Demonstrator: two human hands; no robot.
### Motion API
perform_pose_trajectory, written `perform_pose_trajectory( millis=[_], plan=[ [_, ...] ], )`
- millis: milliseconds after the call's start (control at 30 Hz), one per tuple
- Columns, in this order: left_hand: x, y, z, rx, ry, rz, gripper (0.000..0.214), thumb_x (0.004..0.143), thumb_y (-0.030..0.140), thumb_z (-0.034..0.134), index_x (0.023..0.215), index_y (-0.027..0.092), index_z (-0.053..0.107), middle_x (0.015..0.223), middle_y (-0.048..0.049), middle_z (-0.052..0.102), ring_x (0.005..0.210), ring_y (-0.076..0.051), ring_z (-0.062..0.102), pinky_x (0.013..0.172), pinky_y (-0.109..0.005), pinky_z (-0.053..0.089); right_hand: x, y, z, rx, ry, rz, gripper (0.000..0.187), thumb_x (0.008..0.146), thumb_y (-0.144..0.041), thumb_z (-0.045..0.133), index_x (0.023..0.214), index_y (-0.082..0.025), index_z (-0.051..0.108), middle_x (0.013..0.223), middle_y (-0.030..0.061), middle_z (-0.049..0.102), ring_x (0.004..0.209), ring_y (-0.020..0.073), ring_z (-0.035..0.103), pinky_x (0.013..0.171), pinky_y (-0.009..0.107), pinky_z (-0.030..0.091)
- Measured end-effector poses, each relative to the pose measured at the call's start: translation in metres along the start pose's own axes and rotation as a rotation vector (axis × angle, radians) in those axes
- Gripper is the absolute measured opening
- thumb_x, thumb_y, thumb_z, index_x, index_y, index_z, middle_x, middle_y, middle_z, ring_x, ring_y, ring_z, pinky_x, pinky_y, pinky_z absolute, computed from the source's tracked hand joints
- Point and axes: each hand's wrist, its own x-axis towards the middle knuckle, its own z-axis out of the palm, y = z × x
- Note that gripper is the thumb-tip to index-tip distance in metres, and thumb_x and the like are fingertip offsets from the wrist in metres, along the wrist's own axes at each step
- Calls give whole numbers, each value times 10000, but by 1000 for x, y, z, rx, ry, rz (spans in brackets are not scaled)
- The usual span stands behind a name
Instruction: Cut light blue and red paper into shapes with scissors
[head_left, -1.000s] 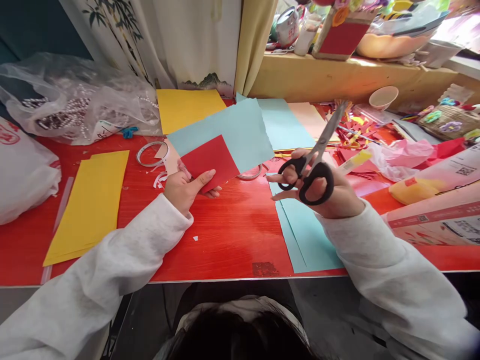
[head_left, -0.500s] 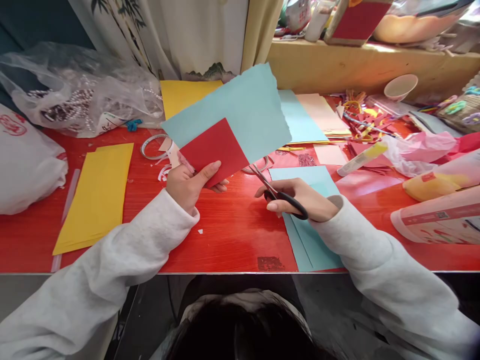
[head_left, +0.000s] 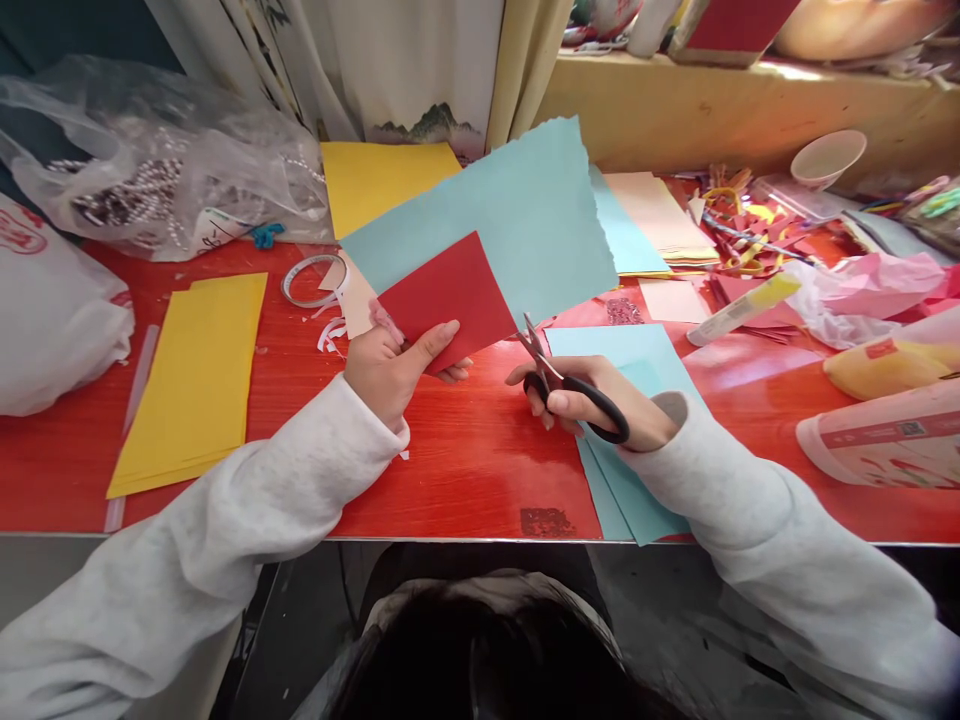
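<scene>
My left hand (head_left: 401,370) pinches a square of red paper (head_left: 454,295) together with a larger light blue sheet (head_left: 547,215) behind it, thumb on the red face. The blue sheet's upper and right edges are rough. In my right hand (head_left: 592,395) is a pair of black-handled scissors (head_left: 544,362), fingers through the loops. The blades stand parted, their tips close to the lower right corner of the red square; I cannot tell whether they touch the paper. Beneath my right hand lie more light blue sheets (head_left: 637,495) on the red table.
Yellow paper strips (head_left: 199,380) lie at left, near a white plastic bag (head_left: 60,310) and a clear bag of beads (head_left: 187,190). A tape roll (head_left: 286,285) sits behind my left hand. At right are a glue stick (head_left: 742,310), paper scraps (head_left: 750,235) and a paper cup (head_left: 829,158).
The view has shifted slightly. Both papers in my left hand have moved a little to the right, and the scissors' blades now point more upward and are spread wider.
</scene>
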Motion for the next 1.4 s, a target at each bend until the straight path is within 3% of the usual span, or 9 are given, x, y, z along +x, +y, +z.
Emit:
perform_pose_trajectory(
  millis=[133, 367, 567, 867, 1400],
  plan=[
    [0, 0, -1, 4, 46, -13, 214, 685, 300, 655, 539, 146, 625, 501, 4, 639, 469, -139, 607, 533, -272, 556, 1, 1, 0, 1, -1, -1, 652, 579, -692, 583, 985, -182, 570, 679, 26, 526, 536, 128, 463, 435, 267, 340],
    [0, -2, -2, 33, -27, -37, 253, 666, 358, 668, 541, 140, 637, 528, -24, 647, 490, -161, 615, 561, -308, 558, 2, 2, 2, -25, 35, 13, 631, 596, -676, 580, 986, -181, 573, 677, 26, 529, 531, 125, 463, 426, 261, 330],
    [-2, -2, 0, -1, -71, -43, 229, 682, 327, 653, 541, 148, 632, 500, -4, 640, 469, -147, 613, 520, -272, 552, 2, 3, 7, -5, 79, -33, 574, 638, -595, 611, 986, -140, 570, 742, 35, 530, 618, 132, 510, 471, 243, 363],
    [-2, 1, -3, 41, -136, -76, 224, 707, 294, 644, 543, 142, 635, 532, -20, 656, 494, -140, 626, 564, -263, 550, 2, 0, 11, -7, 123, -28, 549, 633, -574, 630, 950, -129, 578, 673, 11, 514, 557, 111, 478, 461, 241, 347],
    [-3, 1, -2, 18, -105, -55, 240, 686, 329, 658, 549, 132, 643, 525, -20, 658, 484, -143, 622, 546, -254, 550, 3, 4, 12, -21, 155, -47, 545, 630, -584, 631, 926, -128, 589, 641, 7, 509, 516, 92, 442, 430, 232, 319]
  ],
)
